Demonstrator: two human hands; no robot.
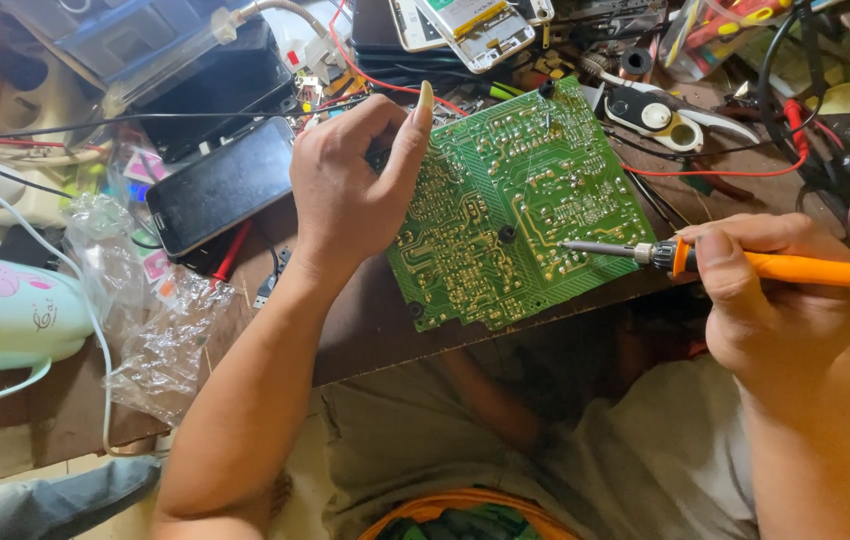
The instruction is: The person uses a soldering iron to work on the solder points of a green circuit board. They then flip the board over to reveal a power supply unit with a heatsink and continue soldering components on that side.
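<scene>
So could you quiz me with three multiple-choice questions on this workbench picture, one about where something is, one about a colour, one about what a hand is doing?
1. Where does the dark phone lie?
A. left of the circuit board
B. on top of the board
C. in the person's lap

2. What colour is the soldering iron handle?
A. blue
B. orange
C. white

3. What is the left hand doing?
A. resting flat on the table
B. holding the phone
C. gripping the board's edge

Answers:
1. A, the phone lies on the table beyond the left hand, away from the green circuit board.
2. B, the grip in the right hand is orange.
3. C, the fingers curl around the board's left edge, thumb up.
</scene>
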